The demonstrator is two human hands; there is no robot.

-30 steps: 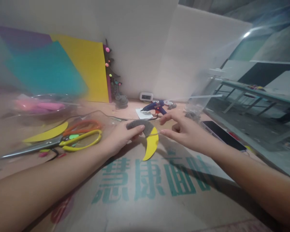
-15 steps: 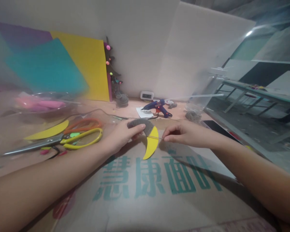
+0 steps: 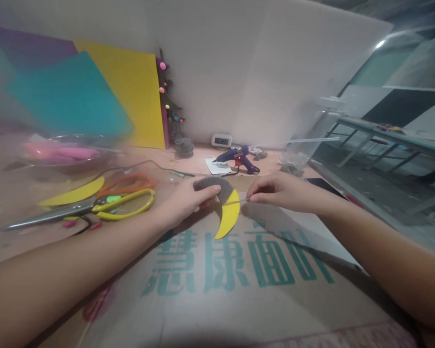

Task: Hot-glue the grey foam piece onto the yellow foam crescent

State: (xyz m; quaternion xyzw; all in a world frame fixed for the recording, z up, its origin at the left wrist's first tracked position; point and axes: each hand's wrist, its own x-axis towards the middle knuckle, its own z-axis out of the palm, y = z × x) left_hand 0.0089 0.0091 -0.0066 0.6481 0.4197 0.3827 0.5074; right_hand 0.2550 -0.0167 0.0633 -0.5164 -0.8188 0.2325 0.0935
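Note:
A yellow crescent moon cutout (image 3: 230, 216) is pinched between the thumb and fingers of my left hand (image 3: 192, 198), its bare lower tip pointing down. Grey yarn (image 3: 217, 185) covers the upper part of the crescent in close wraps. From the edge of the wrapping a thin strand of this yarn runs right, across the yellow face, to my right hand (image 3: 271, 191). There the thumb and fingertips are closed on the strand, just beside the crescent. Both hands are above a cardboard sheet (image 3: 217, 309) with large green printed characters.
Yellow-handled scissors (image 3: 125, 205), orange-handled scissors (image 3: 126, 183) and a second yellow crescent (image 3: 74, 192) lie at left. Behind are a blue glue gun (image 3: 235, 157) with a red light, a small clock (image 3: 221, 140) and coloured sheets (image 3: 141, 96). A dark flat object (image 3: 324, 186) lies at right.
My right hand has shifted slightly up, still pinching the strand. The left hand keeps its hold on the crescent, and the whole view has moved a little.

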